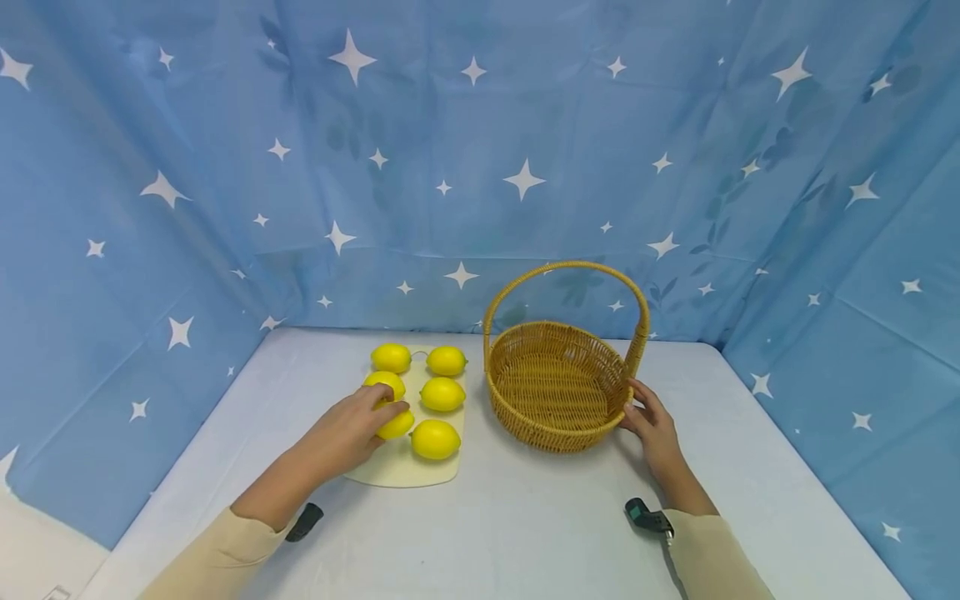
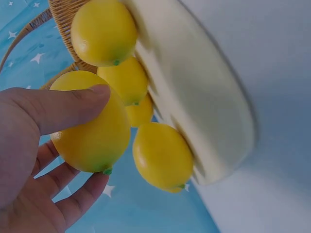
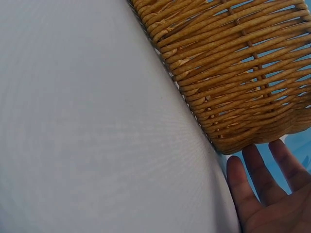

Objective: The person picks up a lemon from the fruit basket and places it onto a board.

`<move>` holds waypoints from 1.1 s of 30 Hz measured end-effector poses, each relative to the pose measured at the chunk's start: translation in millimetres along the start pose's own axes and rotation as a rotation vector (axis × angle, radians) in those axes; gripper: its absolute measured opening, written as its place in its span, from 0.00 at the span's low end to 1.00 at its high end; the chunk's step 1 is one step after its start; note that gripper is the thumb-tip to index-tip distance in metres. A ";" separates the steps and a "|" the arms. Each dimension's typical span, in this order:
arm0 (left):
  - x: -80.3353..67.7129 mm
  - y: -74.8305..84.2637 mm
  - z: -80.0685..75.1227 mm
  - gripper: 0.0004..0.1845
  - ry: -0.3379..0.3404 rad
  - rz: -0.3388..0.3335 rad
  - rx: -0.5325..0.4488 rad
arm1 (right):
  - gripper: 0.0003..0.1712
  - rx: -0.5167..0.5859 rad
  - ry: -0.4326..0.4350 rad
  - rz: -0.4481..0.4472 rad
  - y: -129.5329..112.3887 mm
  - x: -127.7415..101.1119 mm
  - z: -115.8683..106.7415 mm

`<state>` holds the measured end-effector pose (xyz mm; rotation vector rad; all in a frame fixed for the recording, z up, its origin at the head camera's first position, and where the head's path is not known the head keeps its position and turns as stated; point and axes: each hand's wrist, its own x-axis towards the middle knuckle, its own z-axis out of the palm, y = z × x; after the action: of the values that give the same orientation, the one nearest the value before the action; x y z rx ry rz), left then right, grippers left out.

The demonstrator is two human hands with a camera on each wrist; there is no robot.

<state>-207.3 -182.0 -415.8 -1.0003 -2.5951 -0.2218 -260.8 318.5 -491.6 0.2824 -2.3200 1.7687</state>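
While the left hand (image 1: 352,429) curls thumb and fingers round a lemon (image 2: 92,124) on the cream board (image 1: 397,471), the right hand (image 1: 648,417) rests with straight fingers against the wicker basket (image 1: 555,387) on the bench (image 1: 525,517). Neighbouring lemons (image 1: 437,417) lie just beside it; lifting carelessly could nudge them rolling off the board, and a loose grip might let the smooth fruit slip.

No legible text — no labels, brands, numbers — anywhere
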 end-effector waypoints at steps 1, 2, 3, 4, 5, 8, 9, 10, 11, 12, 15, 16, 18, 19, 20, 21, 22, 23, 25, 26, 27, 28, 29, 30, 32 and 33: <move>-1.6 -1.1 0.9 0.30 0.001 -0.002 0.003 | 0.33 0.005 0.001 -0.001 0.1 0.3 0.1; -3.1 -2.1 1.6 0.30 0.002 -0.006 0.001 | 0.33 0.008 0.001 -0.004 0.5 0.6 0.1; -4.5 -3.0 2.6 0.29 0.002 -0.010 0.001 | 0.33 0.010 0.001 -0.006 0.9 0.9 0.1; -5.9 -3.9 3.5 0.29 0.005 -0.014 -0.002 | 0.33 0.010 0.000 -0.008 1.6 1.1 0.0; -7.3 -4.6 4.6 0.29 0.006 -0.017 -0.003 | 0.33 0.011 -0.001 -0.009 2.3 1.2 -0.1; -11.2 -6.2 7.2 0.28 -0.006 -0.033 -0.014 | 0.32 0.012 0.000 -0.016 4.3 0.8 -0.5; -12.4 -6.7 8.3 0.28 -0.015 -0.037 -0.015 | 0.32 0.009 -0.001 -0.016 4.7 0.5 -0.5; -13.7 -7.0 8.9 0.29 -0.025 -0.042 -0.017 | 0.32 0.007 -0.002 -0.017 5.0 0.1 -0.6; -14.9 -7.4 9.8 0.29 -0.036 -0.047 -0.018 | 0.32 0.007 -0.003 -0.017 5.2 -0.3 -0.6; -15.9 -7.8 10.6 0.29 -0.049 -0.053 -0.021 | 0.32 0.010 -0.003 -0.019 5.2 -0.5 -0.5; -17.5 -8.9 12.7 0.29 -0.074 -0.063 -0.018 | 0.32 0.014 -0.006 -0.021 5.1 -0.8 -0.4; -17.8 -9.2 13.1 0.29 -0.079 -0.067 -0.016 | 0.32 0.017 -0.006 -0.023 4.9 -0.9 -0.4; -17.9 -10.1 14.1 0.29 -0.089 -0.072 -0.008 | 0.32 0.019 -0.007 -0.023 3.3 -1.0 -0.4; -18.0 -10.6 14.5 0.29 -0.095 -0.074 -0.005 | 0.32 0.010 -0.009 -0.022 -0.7 -2.0 0.3; -18.2 -11.2 15.0 0.29 -0.102 -0.079 -0.001 | 0.32 0.006 -0.011 -0.020 -5.6 -3.4 1.2; -18.3 -11.8 15.4 0.29 -0.109 -0.084 0.001 | 0.32 -0.001 -0.012 -0.015 -11.1 -4.9 2.1; -18.7 -12.5 15.8 0.29 -0.115 -0.089 0.003 | 0.32 -0.006 -0.013 -0.012 -15.9 -6.1 3.0; -19.0 -13.2 16.2 0.29 -0.119 -0.093 0.005 | 0.32 -0.007 -0.013 -0.008 -16.4 -6.1 3.0; -19.4 -14.2 16.9 0.29 -0.124 -0.101 0.005 | 0.32 -0.011 -0.011 -0.005 -15.8 -5.9 3.0; -19.6 -14.7 17.4 0.29 -0.123 -0.103 0.006 | 0.32 -0.006 -0.008 -0.004 -12.2 -4.8 2.3; -19.7 -15.3 17.8 0.29 -0.119 -0.101 0.005 | 0.32 -0.002 -0.006 -0.003 -7.6 -3.5 1.4; -19.9 -15.9 18.4 0.28 -0.114 -0.099 0.005 | 0.32 0.000 -0.006 -0.008 -2.7 -2.2 0.7; -20.0 -16.3 18.9 0.28 -0.109 -0.095 0.005 | 0.32 0.004 -0.003 -0.007 1.7 -1.0 -0.1; -20.1 -16.9 19.4 0.27 -0.104 -0.091 0.006 | 0.32 0.004 -0.001 -0.010 2.0 -1.0 0.0; -20.4 -18.1 20.6 0.26 -0.089 -0.080 0.009 | 0.32 0.007 0.001 -0.010 1.8 -0.7 0.0; -20.5 -18.7 21.0 0.26 -0.083 -0.075 0.010 | 0.32 0.004 -0.001 -0.009 1.1 -0.7 -0.1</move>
<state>-211.4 -202.9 -443.4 -0.9279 -2.7091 -0.1890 -260.4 318.9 -492.7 0.2939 -2.3121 1.7698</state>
